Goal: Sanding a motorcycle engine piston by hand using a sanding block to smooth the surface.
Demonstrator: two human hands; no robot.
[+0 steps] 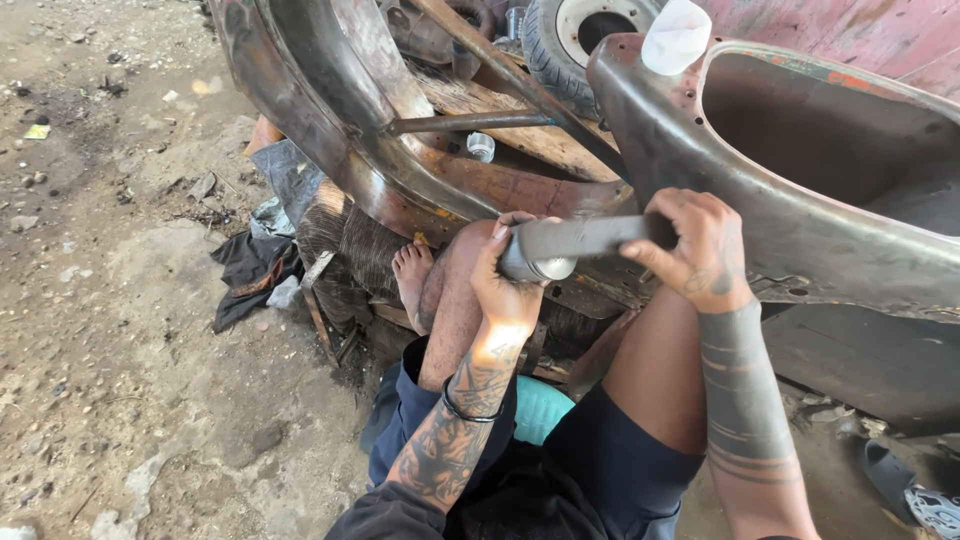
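Both hands clamp one grey metal tool [575,243], a thick cylinder lying roughly level across the middle of the view. Left hand [508,280] wraps the rounded near end, fingers curled over the top and thumb beneath. Right hand [700,250] closes around the far end, where the tool meets the rusty metal body shell [800,220]. The tool's working end is hidden behind the right hand.

The shell lies tilted, its hollow opening toward the upper right. A curved rusty frame [340,130] stands to its left, with a thin bar [460,123] across it. A tyre [565,45] sits behind both. A white plastic cap [675,35] rests on the shell's upper edge.

A bare foot [412,280] rests against the stack beneath the frame. Black cloth [245,270] lies on the dirt ground [110,300] at left.
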